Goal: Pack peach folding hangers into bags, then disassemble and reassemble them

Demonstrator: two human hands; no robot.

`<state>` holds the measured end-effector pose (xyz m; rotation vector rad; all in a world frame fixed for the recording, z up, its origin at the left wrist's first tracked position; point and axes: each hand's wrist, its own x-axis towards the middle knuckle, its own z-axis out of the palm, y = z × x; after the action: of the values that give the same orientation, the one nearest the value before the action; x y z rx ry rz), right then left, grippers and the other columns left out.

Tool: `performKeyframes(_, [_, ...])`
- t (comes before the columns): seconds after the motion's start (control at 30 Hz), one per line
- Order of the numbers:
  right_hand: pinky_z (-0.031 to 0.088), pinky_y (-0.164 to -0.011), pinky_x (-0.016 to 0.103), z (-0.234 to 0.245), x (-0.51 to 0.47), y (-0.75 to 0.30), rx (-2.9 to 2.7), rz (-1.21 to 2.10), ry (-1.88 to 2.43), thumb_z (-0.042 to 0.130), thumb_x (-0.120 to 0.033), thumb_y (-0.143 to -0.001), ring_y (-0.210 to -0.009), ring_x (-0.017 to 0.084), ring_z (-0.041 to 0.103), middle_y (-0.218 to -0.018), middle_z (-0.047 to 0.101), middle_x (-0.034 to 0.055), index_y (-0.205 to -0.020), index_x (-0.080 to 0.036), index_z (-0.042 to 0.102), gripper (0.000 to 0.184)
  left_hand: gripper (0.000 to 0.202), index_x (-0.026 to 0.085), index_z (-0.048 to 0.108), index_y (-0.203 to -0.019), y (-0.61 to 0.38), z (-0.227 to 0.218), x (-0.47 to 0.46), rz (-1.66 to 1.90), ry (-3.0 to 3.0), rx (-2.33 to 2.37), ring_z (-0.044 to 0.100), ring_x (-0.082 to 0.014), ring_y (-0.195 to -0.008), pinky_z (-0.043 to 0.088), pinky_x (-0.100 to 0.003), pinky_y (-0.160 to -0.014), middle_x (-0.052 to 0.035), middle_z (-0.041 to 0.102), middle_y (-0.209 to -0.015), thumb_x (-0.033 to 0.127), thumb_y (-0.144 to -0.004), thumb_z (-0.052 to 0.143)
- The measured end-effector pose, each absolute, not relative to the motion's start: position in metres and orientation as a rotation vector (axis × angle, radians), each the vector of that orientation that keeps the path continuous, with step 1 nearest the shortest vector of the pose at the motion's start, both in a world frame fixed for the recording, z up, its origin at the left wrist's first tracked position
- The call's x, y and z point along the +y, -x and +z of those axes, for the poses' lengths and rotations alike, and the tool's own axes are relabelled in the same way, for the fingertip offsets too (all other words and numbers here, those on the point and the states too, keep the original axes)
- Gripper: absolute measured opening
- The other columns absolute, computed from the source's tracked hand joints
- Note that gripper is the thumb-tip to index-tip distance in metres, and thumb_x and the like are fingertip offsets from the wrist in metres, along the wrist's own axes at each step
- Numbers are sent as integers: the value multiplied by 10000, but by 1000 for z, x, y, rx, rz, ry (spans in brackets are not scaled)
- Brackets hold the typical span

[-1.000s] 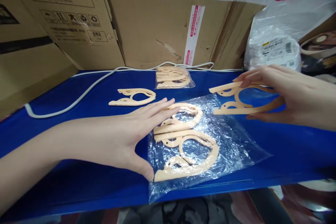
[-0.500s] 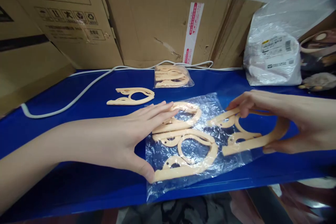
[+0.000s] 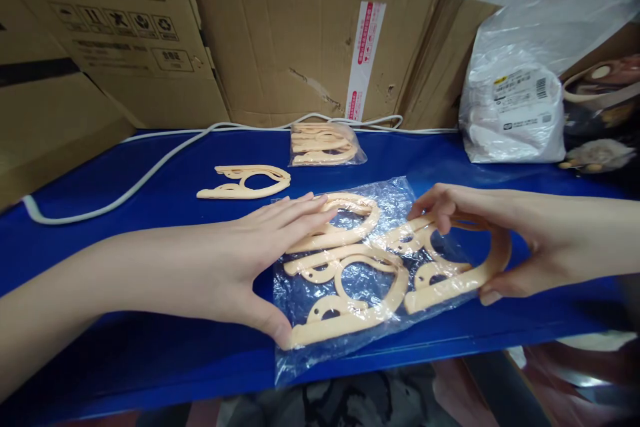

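Observation:
A clear plastic bag (image 3: pixel 313 357) lies flat on the blue table, with beige folding hangers inside. One folded hanger (image 3: pixel 345 330) is nearest the front; another folded hanger (image 3: pixel 367 217) lies behind it, partly hidden by fingers. My left hand (image 3: pixel 250 260) rests across the bag's left end, fingers stretched out, the thumb at the front hanger's end. In my right hand (image 3: pixel 520 233), thumb and fingers grip the curved end of a third folded hanger (image 3: pixel 450 287). Its legs are at the right side of the bag and appear to be within the film.
Behind my left hand lies a loose folded hanger (image 3: pixel 245 183). A bagged stack of hangers (image 3: pixel 325 147) sits farther back. A white cable (image 3: pixel 165 167) runs along cardboard boxes (image 3: pixel 280 47). A white plastic package (image 3: pixel 513 107) stands at the back right.
My right hand has moved left with its hanger, bringing it farther over the bag and closer to the front hanger. My left hand stays in place on the bag.

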<state>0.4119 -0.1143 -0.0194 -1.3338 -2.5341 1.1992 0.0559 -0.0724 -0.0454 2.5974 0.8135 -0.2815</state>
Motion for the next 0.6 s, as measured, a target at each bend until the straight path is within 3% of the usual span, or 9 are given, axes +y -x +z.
performKeyframes(0.1, [629, -671, 197, -23, -113, -403, -2593, 1188, 1345, 767, -384, -808, -1058, 208, 661, -1285, 570, 72, -1328, -245, 482, 609, 1149, 364, 24, -1608, -58, -42, -74, -270, -2574, 826, 29, -399, -1537, 233, -567, -1218, 11, -49, -1690, 728, -748, 693])
performKeyframes(0.2, [612, -830, 277, -25, -110, -397, -2665, 1106, 1359, 779, -487, -785, -1111, 251, 650, -1315, 592, 85, -1397, -214, 468, 738, 1153, 370, 24, -1604, -59, -41, -75, -263, -2551, 843, 39, -401, -1534, 243, -566, -1216, 15, -29, -1689, 755, -737, 679])
performKeyframes(0.3, [539, -981, 299, -20, -107, -402, -2758, 943, 1318, 787, -521, -766, -1232, 281, 600, -1354, 612, 62, -1401, -239, 505, 749, 1192, 391, 20, -1601, -57, -41, -76, -275, -2541, 858, 32, -423, -1529, 257, -598, -1202, 23, -31, -1691, 810, -692, 668])
performKeyframes(0.43, [535, -984, 307, -15, -105, -419, -2808, 853, 1383, 769, -484, -782, -1232, 286, 617, -1388, 615, 36, -1430, -314, 511, 718, 1181, 407, 11, -1597, -57, -40, -80, -308, -2537, 884, 13, -447, -1522, 246, -648, -1187, 39, -49, -1689, 848, -689, 624])
performKeyframes(0.6, [513, -1018, 387, -28, -99, -430, -2782, 769, 1513, 758, -443, -784, -1260, 323, 589, -1429, 573, 93, -1584, -307, 293, 936, 1155, 391, 60, -1601, -58, -38, -84, -298, -2521, 908, 29, -451, -1522, 259, -644, -1186, 37, -20, -1690, 848, -696, 614])
